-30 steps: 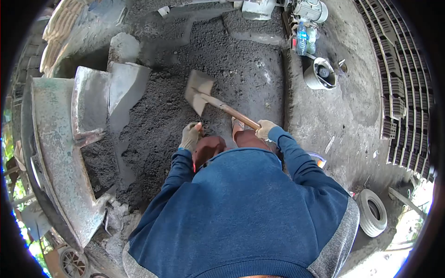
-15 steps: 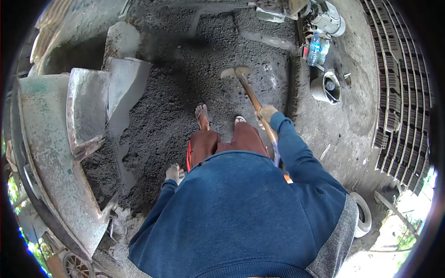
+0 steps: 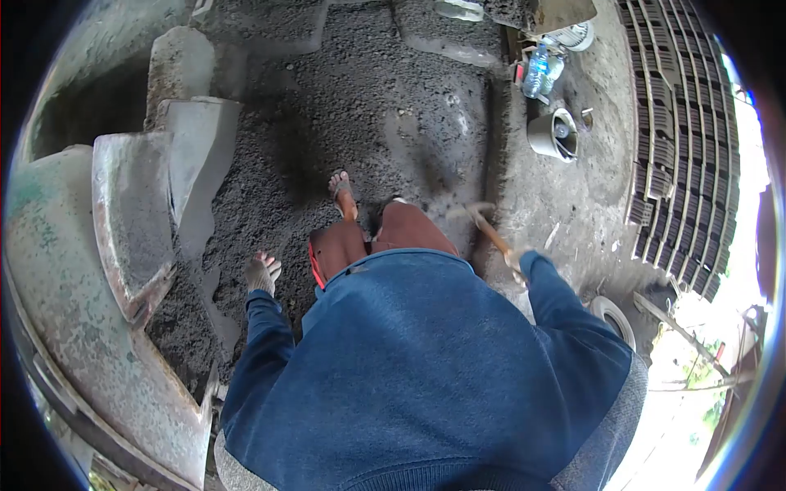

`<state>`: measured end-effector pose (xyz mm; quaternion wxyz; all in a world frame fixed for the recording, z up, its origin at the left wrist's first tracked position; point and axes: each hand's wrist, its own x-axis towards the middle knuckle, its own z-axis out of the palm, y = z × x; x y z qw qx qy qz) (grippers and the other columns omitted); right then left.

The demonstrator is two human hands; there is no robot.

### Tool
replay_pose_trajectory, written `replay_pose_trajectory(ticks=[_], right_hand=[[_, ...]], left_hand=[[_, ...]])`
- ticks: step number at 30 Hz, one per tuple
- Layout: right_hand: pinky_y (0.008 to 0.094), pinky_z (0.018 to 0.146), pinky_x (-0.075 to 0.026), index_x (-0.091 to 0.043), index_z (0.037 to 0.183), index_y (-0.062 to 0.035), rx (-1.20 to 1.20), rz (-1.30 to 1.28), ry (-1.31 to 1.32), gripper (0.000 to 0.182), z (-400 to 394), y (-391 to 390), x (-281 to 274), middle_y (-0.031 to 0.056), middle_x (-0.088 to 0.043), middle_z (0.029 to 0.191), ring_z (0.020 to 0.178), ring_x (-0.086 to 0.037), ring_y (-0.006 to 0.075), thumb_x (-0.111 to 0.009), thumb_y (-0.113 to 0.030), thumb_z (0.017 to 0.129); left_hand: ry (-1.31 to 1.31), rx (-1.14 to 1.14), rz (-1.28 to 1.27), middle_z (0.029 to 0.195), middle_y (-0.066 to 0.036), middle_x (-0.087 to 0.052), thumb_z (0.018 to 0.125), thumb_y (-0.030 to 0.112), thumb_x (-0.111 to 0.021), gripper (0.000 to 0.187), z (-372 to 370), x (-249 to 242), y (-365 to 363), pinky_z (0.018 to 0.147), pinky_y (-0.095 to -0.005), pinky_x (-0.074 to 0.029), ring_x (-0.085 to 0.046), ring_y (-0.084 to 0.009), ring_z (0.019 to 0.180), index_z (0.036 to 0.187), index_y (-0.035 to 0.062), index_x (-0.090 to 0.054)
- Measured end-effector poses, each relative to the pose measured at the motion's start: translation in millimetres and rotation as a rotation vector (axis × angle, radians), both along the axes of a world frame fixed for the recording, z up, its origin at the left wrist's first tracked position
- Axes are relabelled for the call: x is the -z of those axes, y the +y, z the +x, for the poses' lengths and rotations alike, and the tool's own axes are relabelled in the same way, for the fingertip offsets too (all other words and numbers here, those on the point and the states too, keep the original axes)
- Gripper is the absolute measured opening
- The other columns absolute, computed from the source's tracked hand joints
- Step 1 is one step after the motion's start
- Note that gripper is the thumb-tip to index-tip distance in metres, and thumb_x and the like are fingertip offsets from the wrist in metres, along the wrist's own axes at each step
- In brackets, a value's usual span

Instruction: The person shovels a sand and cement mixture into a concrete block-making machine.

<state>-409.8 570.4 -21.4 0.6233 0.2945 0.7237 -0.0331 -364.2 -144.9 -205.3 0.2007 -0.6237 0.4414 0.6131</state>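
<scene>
My right hand [image 3: 516, 263] is wrapped round the wooden handle of a hoe [image 3: 493, 235], out to my right. The hoe's metal head is blurred and appears over the low edge beside the dark, damp granular material [image 3: 352, 106]. My left hand [image 3: 262, 274] hangs out to the left above that material, fingers apart and nothing in it. My bare left foot [image 3: 341, 190] stands on the dark material, while my right foot is mostly hidden by my trouser leg.
At left is a large worn metal machine with a curved chute [image 3: 135, 213]. A bucket [image 3: 553, 135], plastic bottles [image 3: 536, 72] and a motor [image 3: 573, 36] are on the right. Stacked racks [image 3: 679, 139] line the far right, and a tyre [image 3: 614, 319] lies behind my right arm.
The hoe has swung right and back toward me, its head leaving the middle of the dark material. My left hand has moved outward to the left. The whole view has shifted slightly.
</scene>
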Motion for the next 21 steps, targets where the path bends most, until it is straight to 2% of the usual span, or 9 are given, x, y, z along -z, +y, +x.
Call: replay_pose_trajectory(ticks=[2,6,9,10,12,14,17,20,21], right_hand=[[0.0501,0.064,-0.056,-0.064,0.106,0.0,-0.2,-0.033,-0.089,0.037,70,34,-2,0.0203,-0.069,0.074,0.07,-0.071,0.0348,-0.044,-0.03,0.098],[0.0461,0.057,-0.058,-0.065,0.107,-0.0013,0.333,0.216,-0.03,0.034,155,21,-36,0.0181,-0.069,0.071,0.063,-0.071,0.0311,-0.045,-0.027,0.098],[0.04,0.058,-0.059,-0.069,0.101,-0.0105,-0.543,-0.247,-0.222,0.022,180,0,-32,0.0057,-0.071,0.069,0.066,-0.072,0.0266,-0.056,-0.026,0.094],[0.0388,0.057,-0.057,-0.068,0.1,-0.0118,-0.371,-0.236,-0.1,0.018,183,-13,-31,0.0045,-0.069,0.069,0.066,-0.07,0.0248,-0.058,-0.025,0.093],[0.0363,0.055,-0.053,-0.066,0.098,-0.0143,0.693,-0.003,0.224,0.011,174,-59,-45,0.0022,-0.065,0.07,0.065,-0.066,0.0214,-0.062,-0.022,0.091],[0.0339,0.054,-0.049,-0.063,0.096,-0.0168,1.061,-0.013,0.416,0.008,154,-103,-59,-0.0002,-0.06,0.07,0.065,-0.061,0.0179,-0.066,-0.019,0.089],[0.0418,0.067,-0.049,-0.059,0.11,-0.0108,0.731,-0.171,0.696,0.03,144,-145,-58,0.013,-0.066,0.082,0.078,-0.066,0.0289,-0.068,-0.025,0.085],[0.0449,0.081,-0.049,-0.058,0.113,-0.0128,0.714,-0.407,0.647,0.03,117,-165,-95,0.0179,-0.068,0.097,0.096,-0.066,0.0359,-0.065,-0.027,0.087],[0.0455,0.082,-0.048,-0.051,0.133,-0.015,0.547,-0.378,0.81,0.05,134,-175,-71,0.0203,-0.068,0.097,0.096,-0.065,0.0391,-0.065,-0.028,0.087]], left_hand=[[-0.029,0.044,0.051,0.135,-0.021,-0.051,0.102,0.039,-0.039,0.053,13,-6,8,0.096,-0.0512,-0.05,-0.06,-0.0395,0.112,0.141,0.0029,-0.042],[-0.13,0.215,0.142,0.136,-0.021,-0.051,0.102,0.04,-0.038,0.053,4,10,16,0.094,-0.0542,-0.051,-0.062,-0.0396,0.108,0.143,0.005,-0.041],[-0.127,0.356,0.217,0.122,-0.019,-0.06,0.101,0.036,-0.046,0.046,-34,17,28,0.091,-0.0529,-0.052,-0.065,-0.0368,0.098,0.135,0.0051,-0.048],[-0.122,0.437,0.188,0.114,-0.017,-0.062,0.1,0.035,-0.049,0.041,-56,17,34,0.088,-0.0517,-0.053,-0.065,-0.0352,0.093,0.128,0.0056,-0.051],[-0.091,0.584,0.124,0.099,-0.014,-0.066,0.098,0.033,-0.055,0.032,-104,13,59,0.081,-0.0493,-0.054,-0.066,-0.032,0.084,0.115,0.0066,-0.057],[0.033,0.54,0.156,0.082,-0.008,-0.064,0.094,0.035,-0.062,0.026,-147,18,89,0.071,-0.0466,-0.055,-0.064,-0.0283,0.074,0.098,0.0096,-0.059],[0.169,0.691,0.326,0.087,-0.008,-0.063,0.093,0.044,-0.062,0.038,-191,12,143,0.074,-0.0455,-0.054,-0.064,-0.029,0.08,0.105,0.0083,-0.059],[0.131,0.755,0.339,0.102,-0.011,-0.062,0.093,0.051,-0.059,0.051,-177,-85,256,0.082,-0.0451,-0.053,-0.063,-0.0288,0.09,0.118,0.0063,-0.055],[0.123,0.669,0.402,0.105,-0.011,-0.061,0.093,0.053,-0.058,0.055,-157,-118,290,0.084,-0.045,-0.052,-0.062,-0.0285,0.092,0.121,0.0056,-0.051]])
